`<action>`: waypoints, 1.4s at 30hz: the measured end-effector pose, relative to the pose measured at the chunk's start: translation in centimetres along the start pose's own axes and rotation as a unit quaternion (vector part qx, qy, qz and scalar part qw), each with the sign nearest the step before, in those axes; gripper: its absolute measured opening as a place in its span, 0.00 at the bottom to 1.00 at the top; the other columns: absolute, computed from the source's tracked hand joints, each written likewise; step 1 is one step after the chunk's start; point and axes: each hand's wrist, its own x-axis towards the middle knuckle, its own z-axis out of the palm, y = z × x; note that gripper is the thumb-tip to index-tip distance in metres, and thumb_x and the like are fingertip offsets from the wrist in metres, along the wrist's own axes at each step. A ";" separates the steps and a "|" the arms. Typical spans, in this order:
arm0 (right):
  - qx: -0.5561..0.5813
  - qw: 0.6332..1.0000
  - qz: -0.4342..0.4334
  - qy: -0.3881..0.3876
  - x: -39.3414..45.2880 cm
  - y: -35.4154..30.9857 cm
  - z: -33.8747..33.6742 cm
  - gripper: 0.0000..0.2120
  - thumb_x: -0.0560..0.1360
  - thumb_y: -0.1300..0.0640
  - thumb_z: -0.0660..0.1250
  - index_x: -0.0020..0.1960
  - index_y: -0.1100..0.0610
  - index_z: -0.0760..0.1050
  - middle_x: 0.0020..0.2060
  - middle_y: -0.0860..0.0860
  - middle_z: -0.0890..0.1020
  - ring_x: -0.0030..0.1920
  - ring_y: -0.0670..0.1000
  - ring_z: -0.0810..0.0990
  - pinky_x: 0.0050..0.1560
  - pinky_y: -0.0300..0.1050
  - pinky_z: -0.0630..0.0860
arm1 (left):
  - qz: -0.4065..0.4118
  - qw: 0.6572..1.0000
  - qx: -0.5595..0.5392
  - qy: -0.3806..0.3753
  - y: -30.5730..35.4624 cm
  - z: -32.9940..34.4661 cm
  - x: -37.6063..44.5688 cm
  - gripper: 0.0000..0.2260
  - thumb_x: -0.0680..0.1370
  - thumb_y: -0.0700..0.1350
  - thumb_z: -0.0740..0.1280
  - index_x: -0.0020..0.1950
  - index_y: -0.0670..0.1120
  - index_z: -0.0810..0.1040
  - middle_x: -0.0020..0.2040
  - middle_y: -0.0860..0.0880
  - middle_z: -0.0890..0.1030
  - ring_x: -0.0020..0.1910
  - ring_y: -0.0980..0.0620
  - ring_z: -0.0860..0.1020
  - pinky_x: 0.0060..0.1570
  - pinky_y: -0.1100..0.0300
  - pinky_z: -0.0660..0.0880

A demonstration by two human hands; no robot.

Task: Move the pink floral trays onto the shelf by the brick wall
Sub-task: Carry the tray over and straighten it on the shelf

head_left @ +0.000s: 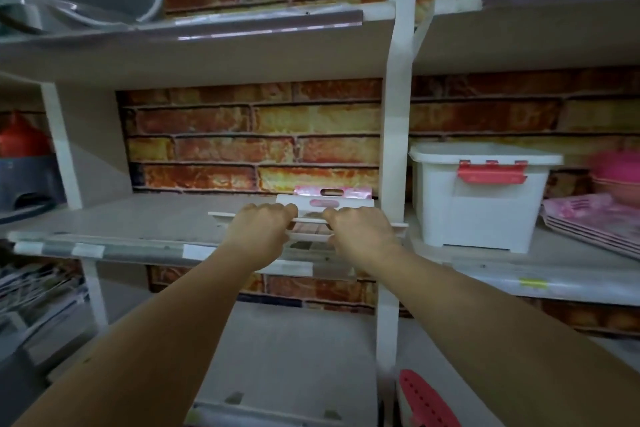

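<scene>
Placement step is in hand: left hand [265,224] and right hand [360,229] each grip the near rim of the tray stack [325,206], fingers curled over it, on the middle shelf [138,222] right of centre. Next move likely calls for pushing the stack far toward the brick wall [249,139], then fetching the remaining trays [595,222] at right.

Two bare forearms reach in from the bottom edge, ending in the left hand [263,225] and right hand [360,229]; no sleeves, watch, or rings show.
</scene>
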 end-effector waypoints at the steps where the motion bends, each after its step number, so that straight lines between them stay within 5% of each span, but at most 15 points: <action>1: 0.000 1.000 0.009 -0.002 0.5 -0.2 0.4 0.17 0.78 0.60 0.61 0.66 0.55 0.69 0.52 0.54 0.82 0.53 0.57 0.80 0.41 0.44 0.65 | 0.011 1.000 -0.002 -0.002 -0.4 0.6 0.5 0.08 0.80 0.44 0.61 0.59 0.48 0.70 0.55 0.49 0.79 0.53 0.47 0.77 0.50 0.59 0.68; 9: -0.016 0.998 0.044 -0.038 6.0 -1.5 2.7 0.11 0.79 0.60 0.62 0.61 0.56 0.71 0.51 0.54 0.82 0.52 0.55 0.80 0.40 0.43 0.66 | 0.038 0.997 -0.066 -0.033 -4.5 4.9 5.1 0.06 0.79 0.42 0.63 0.47 0.49 0.65 0.52 0.47 0.80 0.51 0.46 0.78 0.43 0.59 0.66; 12: -0.023 0.997 0.052 -0.055 7.6 -2.0 4.3 0.13 0.79 0.60 0.62 0.63 0.57 0.71 0.52 0.54 0.82 0.52 0.56 0.80 0.42 0.44 0.68 | 0.056 0.994 -0.075 -0.048 -5.5 6.8 6.5 0.03 0.79 0.42 0.62 0.51 0.47 0.69 0.53 0.47 0.79 0.52 0.46 0.78 0.45 0.59 0.66; 17: 0.008 0.992 0.075 -0.097 9.4 -2.2 7.4 0.15 0.79 0.57 0.61 0.66 0.57 0.70 0.56 0.56 0.80 0.55 0.56 0.79 0.50 0.47 0.74 | 0.099 0.987 -0.086 -0.097 -6.1 9.8 8.2 0.14 0.77 0.50 0.64 0.59 0.46 0.69 0.58 0.46 0.77 0.56 0.46 0.75 0.50 0.57 0.69; 22: 0.010 0.988 0.091 -0.125 10.6 -1.9 8.7 0.19 0.79 0.48 0.61 0.66 0.57 0.68 0.61 0.56 0.77 0.61 0.56 0.75 0.59 0.50 0.69 | 0.101 0.981 -0.121 -0.114 -6.4 11.5 10.2 0.19 0.77 0.57 0.63 0.60 0.46 0.68 0.58 0.46 0.76 0.57 0.46 0.75 0.51 0.57 0.67; 32: -0.006 0.969 0.176 -0.174 11.8 -2.3 10.7 0.26 0.78 0.47 0.61 0.73 0.54 0.58 0.69 0.56 0.68 0.69 0.57 0.65 0.66 0.56 0.61 | 0.091 0.963 -0.217 -0.133 -6.3 14.3 11.7 0.22 0.74 0.57 0.67 0.61 0.45 0.67 0.58 0.45 0.76 0.55 0.45 0.75 0.47 0.57 0.67; 37: 0.020 0.944 0.192 -0.269 11.6 -1.9 11.2 0.31 0.78 0.42 0.58 0.76 0.53 0.55 0.71 0.56 0.66 0.70 0.57 0.64 0.70 0.59 0.57 | 0.096 0.961 -0.181 -0.186 -6.1 15.6 11.1 0.29 0.75 0.60 0.65 0.71 0.48 0.63 0.67 0.44 0.70 0.65 0.44 0.69 0.64 0.53 0.66; 42: 0.088 0.946 0.204 -0.235 12.1 -1.7 10.4 0.29 0.79 0.39 0.53 0.75 0.53 0.57 0.71 0.55 0.68 0.70 0.57 0.67 0.68 0.56 0.61 | 0.072 0.947 -0.281 -0.134 -6.1 14.0 11.5 0.21 0.79 0.56 0.60 0.68 0.47 0.67 0.67 0.44 0.71 0.64 0.44 0.70 0.60 0.54 0.68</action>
